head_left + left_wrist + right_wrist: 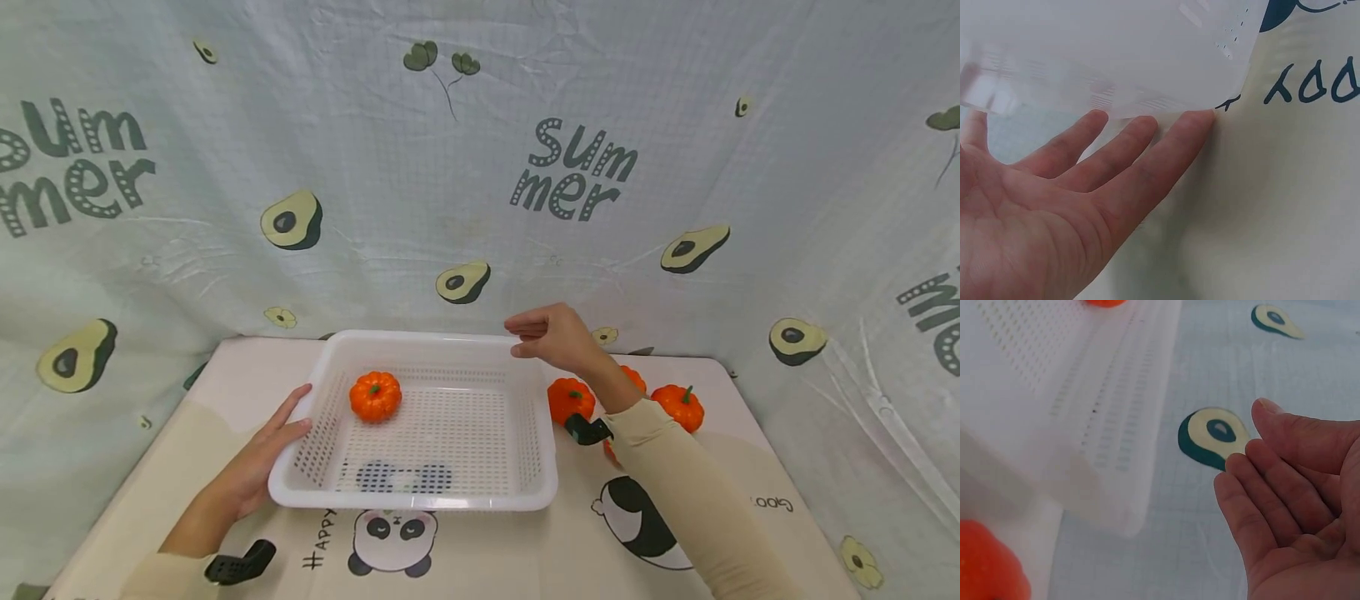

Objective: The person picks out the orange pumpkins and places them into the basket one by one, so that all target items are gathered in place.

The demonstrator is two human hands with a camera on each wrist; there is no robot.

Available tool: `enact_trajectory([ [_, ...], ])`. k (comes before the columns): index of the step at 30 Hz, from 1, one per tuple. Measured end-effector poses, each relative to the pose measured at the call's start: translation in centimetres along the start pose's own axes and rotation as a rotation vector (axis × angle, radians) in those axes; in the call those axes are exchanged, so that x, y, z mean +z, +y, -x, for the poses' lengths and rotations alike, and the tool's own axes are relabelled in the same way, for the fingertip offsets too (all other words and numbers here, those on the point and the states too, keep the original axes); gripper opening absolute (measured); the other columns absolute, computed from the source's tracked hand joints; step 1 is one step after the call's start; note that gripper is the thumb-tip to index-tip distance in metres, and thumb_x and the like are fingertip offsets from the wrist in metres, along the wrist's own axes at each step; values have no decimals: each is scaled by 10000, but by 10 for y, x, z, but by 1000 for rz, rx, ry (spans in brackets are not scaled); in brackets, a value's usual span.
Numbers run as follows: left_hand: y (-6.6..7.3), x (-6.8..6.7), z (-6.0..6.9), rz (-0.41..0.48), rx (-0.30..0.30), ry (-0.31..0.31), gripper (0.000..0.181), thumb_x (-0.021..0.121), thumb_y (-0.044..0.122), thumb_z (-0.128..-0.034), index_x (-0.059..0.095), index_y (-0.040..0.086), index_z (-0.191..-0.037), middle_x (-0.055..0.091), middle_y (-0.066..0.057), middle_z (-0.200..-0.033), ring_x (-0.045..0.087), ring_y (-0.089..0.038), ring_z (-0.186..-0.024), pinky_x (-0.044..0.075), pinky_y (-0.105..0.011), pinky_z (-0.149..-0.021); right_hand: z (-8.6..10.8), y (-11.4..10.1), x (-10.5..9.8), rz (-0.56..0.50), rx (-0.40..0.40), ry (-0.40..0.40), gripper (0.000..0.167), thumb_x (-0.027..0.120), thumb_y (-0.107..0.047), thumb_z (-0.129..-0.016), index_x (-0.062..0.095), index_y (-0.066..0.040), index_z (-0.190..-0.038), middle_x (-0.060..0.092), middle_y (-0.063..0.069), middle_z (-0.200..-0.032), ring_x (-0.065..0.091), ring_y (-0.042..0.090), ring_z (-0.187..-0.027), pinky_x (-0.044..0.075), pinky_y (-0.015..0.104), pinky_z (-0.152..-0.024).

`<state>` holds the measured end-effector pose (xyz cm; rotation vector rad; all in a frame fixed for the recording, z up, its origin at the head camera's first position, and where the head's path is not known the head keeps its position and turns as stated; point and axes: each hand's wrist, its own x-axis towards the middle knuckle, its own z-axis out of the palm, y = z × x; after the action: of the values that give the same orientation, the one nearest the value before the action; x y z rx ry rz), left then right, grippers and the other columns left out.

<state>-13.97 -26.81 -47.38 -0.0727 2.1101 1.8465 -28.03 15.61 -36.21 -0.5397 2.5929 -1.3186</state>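
A white plastic basket [412, 502] with perforated walls stands on the table, and one orange pumpkin [376, 397] sits in its far left part. Along the basket's left side lies my left hand [257, 457]; in the left wrist view its extended fingers [1141, 172] touch the basket's lower edge. My right hand [558, 337] hovers over the far right corner of the basket, apart from it. Its fingers are loosely bent with nothing between them, as the right wrist view shows. Below the right forearm another pumpkin [570, 400] rests against or close to the basket's right side.
Further right is a pumpkin with a green stem [678, 407]. Two more are partly hidden by the right arm, one pumpkin [634, 377] behind it. A printed cloth [360, 275] hangs behind the table. The tabletop [480, 554] carries a panda print.
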Motion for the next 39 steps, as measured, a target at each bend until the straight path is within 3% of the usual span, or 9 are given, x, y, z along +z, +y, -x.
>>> enact_trajectory([
  [12,5,-2,-1,-15,8,8,681,390,427,-1115,-16,427,-1662,69,-201,-1744,402,-416,-1392,563,-483,-991,13,18,-20,25,75,33,443,760,-96,-931,682,-60,-1365,691,147,-1394,635,346,-1329,541,463,-1061],
  [30,2,1,-1,-14,-5,0,678,387,425,-1117,-19,434,-1659,71,-210,-1742,417,-415,-1383,570,-483,-985,29,65,-38,-3,152,6,513,780,-95,-919,638,-39,-1409,635,191,-1458,578,382,-1388,497,496,-1117],
  [39,2,-1,-1,-13,-1,4,668,381,435,-1118,-13,440,-1658,99,-208,-1735,472,-352,-1319,575,-424,-945,30,90,-40,-6,122,-48,551,760,-34,-914,595,13,-1437,606,230,-1472,572,412,-1382,481,472,-1128],
])
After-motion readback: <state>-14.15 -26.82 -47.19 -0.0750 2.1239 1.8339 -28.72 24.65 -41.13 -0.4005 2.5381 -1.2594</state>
